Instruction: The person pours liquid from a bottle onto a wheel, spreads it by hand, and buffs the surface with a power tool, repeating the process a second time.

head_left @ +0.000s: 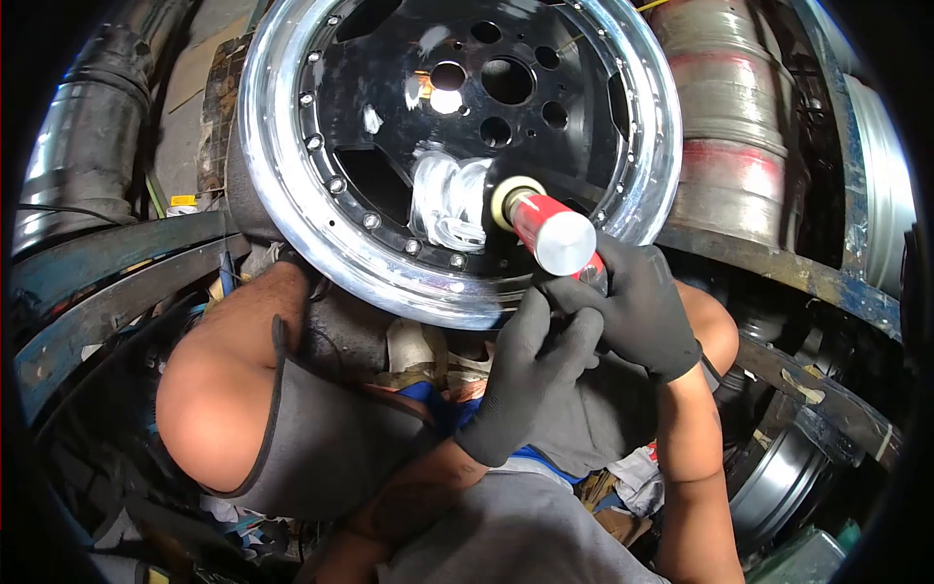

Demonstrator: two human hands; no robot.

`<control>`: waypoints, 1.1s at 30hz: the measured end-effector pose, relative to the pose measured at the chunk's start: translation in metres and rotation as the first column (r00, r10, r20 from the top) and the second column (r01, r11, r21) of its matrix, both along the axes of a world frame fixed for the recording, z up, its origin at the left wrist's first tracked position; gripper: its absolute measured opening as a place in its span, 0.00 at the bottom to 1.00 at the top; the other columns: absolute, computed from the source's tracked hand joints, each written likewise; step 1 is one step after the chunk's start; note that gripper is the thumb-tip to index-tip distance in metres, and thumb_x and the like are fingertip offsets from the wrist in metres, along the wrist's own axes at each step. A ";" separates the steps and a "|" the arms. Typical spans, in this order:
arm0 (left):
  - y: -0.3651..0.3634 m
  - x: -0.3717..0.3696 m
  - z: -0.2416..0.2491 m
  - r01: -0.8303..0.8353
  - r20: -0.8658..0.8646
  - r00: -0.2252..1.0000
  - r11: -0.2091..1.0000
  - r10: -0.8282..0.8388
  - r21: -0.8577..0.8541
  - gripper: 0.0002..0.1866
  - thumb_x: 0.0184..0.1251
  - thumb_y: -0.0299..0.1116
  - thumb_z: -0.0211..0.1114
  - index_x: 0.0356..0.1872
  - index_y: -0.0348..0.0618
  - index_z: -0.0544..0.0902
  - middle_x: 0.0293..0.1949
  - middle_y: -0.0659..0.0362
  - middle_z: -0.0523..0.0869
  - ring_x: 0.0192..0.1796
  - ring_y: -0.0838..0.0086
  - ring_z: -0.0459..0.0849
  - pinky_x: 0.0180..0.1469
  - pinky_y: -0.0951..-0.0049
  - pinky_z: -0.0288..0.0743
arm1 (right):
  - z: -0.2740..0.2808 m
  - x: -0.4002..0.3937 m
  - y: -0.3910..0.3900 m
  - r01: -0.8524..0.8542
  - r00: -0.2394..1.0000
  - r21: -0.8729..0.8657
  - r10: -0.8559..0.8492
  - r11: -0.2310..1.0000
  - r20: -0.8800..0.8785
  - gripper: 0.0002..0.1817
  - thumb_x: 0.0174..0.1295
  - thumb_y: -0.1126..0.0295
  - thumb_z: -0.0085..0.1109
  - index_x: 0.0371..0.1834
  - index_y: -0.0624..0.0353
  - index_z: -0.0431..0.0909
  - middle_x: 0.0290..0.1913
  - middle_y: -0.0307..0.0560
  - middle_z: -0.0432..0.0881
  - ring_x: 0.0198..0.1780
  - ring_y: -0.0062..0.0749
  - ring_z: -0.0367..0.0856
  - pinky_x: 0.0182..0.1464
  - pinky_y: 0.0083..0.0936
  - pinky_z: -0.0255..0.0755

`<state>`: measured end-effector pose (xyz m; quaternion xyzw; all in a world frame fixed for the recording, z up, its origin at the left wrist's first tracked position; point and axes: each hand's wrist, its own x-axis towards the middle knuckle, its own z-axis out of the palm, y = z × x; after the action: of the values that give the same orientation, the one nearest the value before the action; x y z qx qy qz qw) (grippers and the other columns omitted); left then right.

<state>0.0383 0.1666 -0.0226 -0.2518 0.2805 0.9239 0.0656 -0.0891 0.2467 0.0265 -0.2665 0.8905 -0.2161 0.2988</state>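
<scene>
My right hand (637, 307), in a black glove, is closed around the red handle of a small rotary polisher (553, 232). My left hand (535, 370), gloved the same, meets it just below the tool; its fingers curl at the handle, and their tips are partly hidden. The polisher's round pale pad (514, 200) rests against the black face of a wheel rim (399, 97). White smears of paste (452, 200) lie on that face, left of the pad. The rim has a shiny polished lip, a ring of bolts and several round holes around its centre.
Stacked metal rims (735, 146) with red marks stand at the right behind a worn blue metal bar (808, 277). Another blue bar (126, 258) runs along the left, by a silver wheel barrel (83, 146). My knees flank the wheel, and a loose rim (783, 487) lies at lower right.
</scene>
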 end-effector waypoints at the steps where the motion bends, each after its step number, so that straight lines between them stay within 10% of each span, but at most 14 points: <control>1: 0.002 0.000 0.000 -0.004 -0.010 1.000 1.000 0.004 -0.001 0.12 0.80 0.32 0.58 0.58 0.40 0.77 0.52 0.58 0.83 0.47 0.77 0.84 0.49 0.71 0.83 | -0.001 -0.001 0.001 0.007 1.000 -0.008 -0.007 1.000 -0.002 0.19 0.63 0.55 0.74 0.42 0.61 0.85 0.31 0.59 0.86 0.35 0.54 0.89 0.39 0.41 0.78; 33: -0.003 0.008 0.004 0.027 -0.012 1.000 1.000 -0.027 -0.008 0.13 0.79 0.31 0.62 0.57 0.37 0.79 0.49 0.56 0.85 0.46 0.77 0.86 0.52 0.73 0.83 | 0.008 -0.008 0.001 -0.077 0.975 0.023 0.071 0.997 0.208 0.22 0.62 0.56 0.74 0.52 0.61 0.86 0.35 0.56 0.90 0.36 0.45 0.90 0.43 0.37 0.80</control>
<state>0.0465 0.1635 -0.0184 -0.2424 0.2877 0.9234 0.0756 -0.0976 0.2477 0.0346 -0.2708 0.8472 -0.2179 0.4019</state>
